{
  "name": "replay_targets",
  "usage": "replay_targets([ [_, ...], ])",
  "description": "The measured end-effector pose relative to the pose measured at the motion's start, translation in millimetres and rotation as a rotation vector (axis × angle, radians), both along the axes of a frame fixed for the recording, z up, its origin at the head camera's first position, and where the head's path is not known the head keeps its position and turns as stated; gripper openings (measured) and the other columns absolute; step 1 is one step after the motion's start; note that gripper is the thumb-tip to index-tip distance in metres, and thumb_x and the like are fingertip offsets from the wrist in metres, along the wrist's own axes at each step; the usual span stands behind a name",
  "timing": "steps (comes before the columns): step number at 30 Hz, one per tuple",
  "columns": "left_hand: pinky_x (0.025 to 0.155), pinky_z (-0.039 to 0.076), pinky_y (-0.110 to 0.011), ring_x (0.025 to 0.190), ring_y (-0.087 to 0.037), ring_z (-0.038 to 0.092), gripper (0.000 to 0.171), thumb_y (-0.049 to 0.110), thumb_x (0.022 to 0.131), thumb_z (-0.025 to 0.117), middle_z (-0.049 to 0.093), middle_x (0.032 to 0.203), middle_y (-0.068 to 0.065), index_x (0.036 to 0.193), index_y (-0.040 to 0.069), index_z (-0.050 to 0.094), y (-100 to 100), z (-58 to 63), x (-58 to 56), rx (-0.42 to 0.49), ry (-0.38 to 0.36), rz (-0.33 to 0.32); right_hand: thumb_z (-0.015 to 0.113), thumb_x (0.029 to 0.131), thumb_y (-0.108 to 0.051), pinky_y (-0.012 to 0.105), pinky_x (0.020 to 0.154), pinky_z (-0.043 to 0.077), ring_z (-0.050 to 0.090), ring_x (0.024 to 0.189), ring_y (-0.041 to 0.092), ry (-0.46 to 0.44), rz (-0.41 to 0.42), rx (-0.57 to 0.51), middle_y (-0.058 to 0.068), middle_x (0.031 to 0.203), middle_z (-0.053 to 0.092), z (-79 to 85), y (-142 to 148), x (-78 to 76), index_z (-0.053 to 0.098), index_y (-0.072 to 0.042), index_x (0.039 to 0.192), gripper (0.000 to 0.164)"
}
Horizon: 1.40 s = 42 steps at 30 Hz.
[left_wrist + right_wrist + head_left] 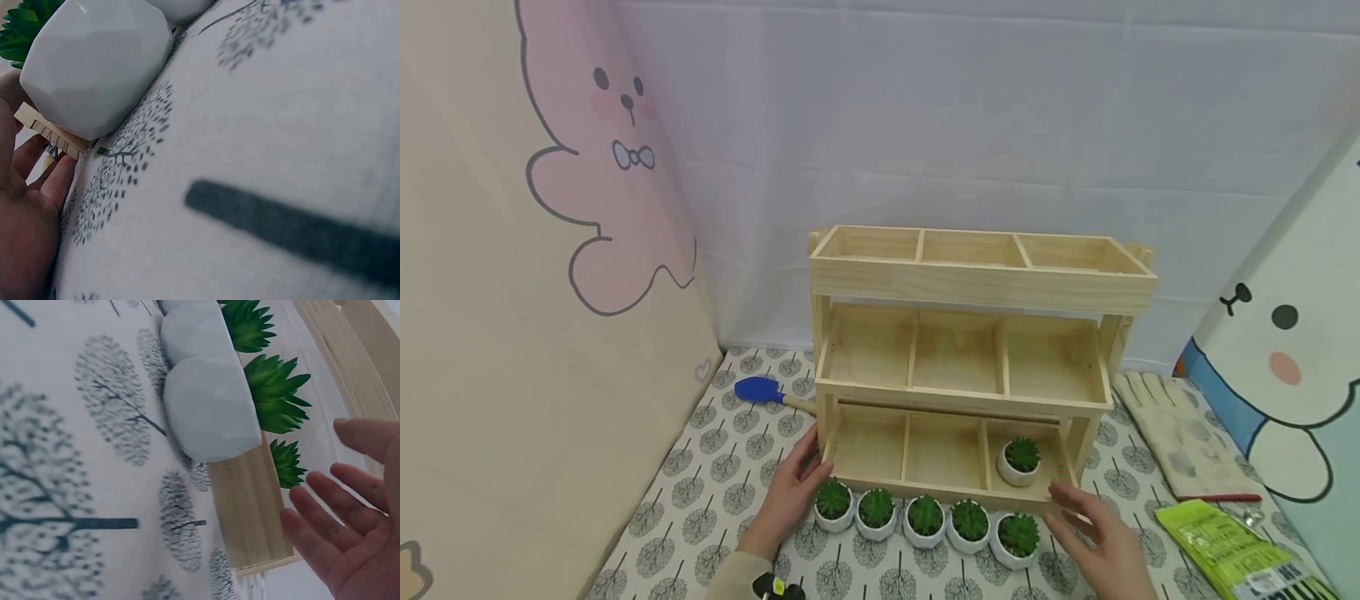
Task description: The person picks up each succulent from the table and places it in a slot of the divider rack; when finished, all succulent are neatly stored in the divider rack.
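Note:
A three-tier wooden plant stand (981,287) stands with its divided trays facing me. My left hand (792,492) grips the left end of its bottom tray, and in the left wrist view wood (53,128) shows between thumb and fingers. By the tray's right front corner is my right hand (1105,542), fingers fairly straight and holding nothing. One potted succulent (1018,461) sits in the bottom tray's right compartment. Several more succulents in white faceted pots line up before the stand, from the leftmost succulent (833,504) to the rightmost succulent (1017,540).
To the left lies a blue trowel (758,389), its handle end reaching behind the stand. Work gloves (1187,437) and a green bag (1232,546) lie on the right. Tree-patterned cloth (688,492) covers the table, with fabric walls (925,108) behind and beside it.

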<state>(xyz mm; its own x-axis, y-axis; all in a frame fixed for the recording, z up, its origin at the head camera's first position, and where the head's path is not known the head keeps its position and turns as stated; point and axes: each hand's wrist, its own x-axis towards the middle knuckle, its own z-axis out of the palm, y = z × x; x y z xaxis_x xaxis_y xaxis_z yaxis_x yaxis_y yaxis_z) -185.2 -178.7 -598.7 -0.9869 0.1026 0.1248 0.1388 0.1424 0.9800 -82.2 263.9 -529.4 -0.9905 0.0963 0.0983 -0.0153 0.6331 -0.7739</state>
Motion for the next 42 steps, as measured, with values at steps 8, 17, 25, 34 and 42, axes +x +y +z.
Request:
replay_targets([
  [8, 0.115, 0.043, -0.031, 0.145, -0.036, 0.044, 0.073, 0.013, 0.102, 0.070, 0.037, 0.165, -0.012, 0.165, 0.026, 0.035, -0.3, 0.5, -0.2, -0.006, 0.012, -0.003, 0.077, 0.095, -0.044, 0.032, 0.104, 0.057, 0.057, 0.130, 0.041, -0.175, -0.002, -0.182, 0.017, 0.140, 0.059, -14.2, -7.4, 10.6, 0.053, -0.010, 0.149, 0.068],
  [17, 0.116, 0.043, -0.033, 0.146, -0.037, 0.042, 0.073, 0.014, 0.103, 0.069, 0.036, 0.165, -0.012, 0.165, 0.029, 0.034, -0.3, 0.8, 0.0, 0.016, -0.006, -0.013, 0.086, 0.085, -0.043, 0.043, 0.110, 0.054, 0.048, 0.139, 0.046, -0.252, 0.066, -0.226, 0.018, 0.152, 0.051, -30.5, -20.3, 10.2, 0.048, -0.013, 0.154, 0.084],
  [25, 0.116, 0.042, -0.033, 0.146, -0.036, 0.042, 0.073, 0.014, 0.102, 0.070, 0.036, 0.165, -0.012, 0.165, 0.028, 0.035, -1.0, -0.7, -0.3, 0.013, -0.014, -0.008, 0.091, 0.080, -0.039, 0.049, 0.110, 0.053, 0.049, 0.138, 0.048, -0.235, 0.066, -0.201, 0.017, 0.151, 0.053, -35.1, -26.1, 9.3, 0.050, -0.013, 0.152, 0.087],
  [34, 0.117, 0.041, -0.032, 0.147, -0.035, 0.042, 0.073, 0.013, 0.102, 0.070, 0.037, 0.164, -0.013, 0.165, 0.026, 0.035, 0.4, -0.4, -0.5, -0.006, 0.009, 0.002, 0.093, 0.079, -0.033, 0.044, 0.102, 0.059, 0.057, 0.131, 0.046, -0.231, 0.078, -0.195, 0.018, 0.145, 0.057, -33.0, -26.2, 5.5, 0.057, -0.010, 0.148, 0.081],
  [42, 0.115, 0.042, -0.030, 0.145, -0.034, 0.043, 0.073, 0.014, 0.102, 0.070, 0.038, 0.165, -0.010, 0.165, 0.028, 0.035, 0.7, -0.3, 0.2, -0.001, -0.010, 0.008, 0.093, 0.080, -0.030, 0.039, 0.096, 0.062, 0.062, 0.126, 0.042, -0.241, 0.089, -0.181, 0.018, 0.139, 0.062, -30.8, -25.3, 5.1, 0.061, -0.006, 0.142, 0.074],
])
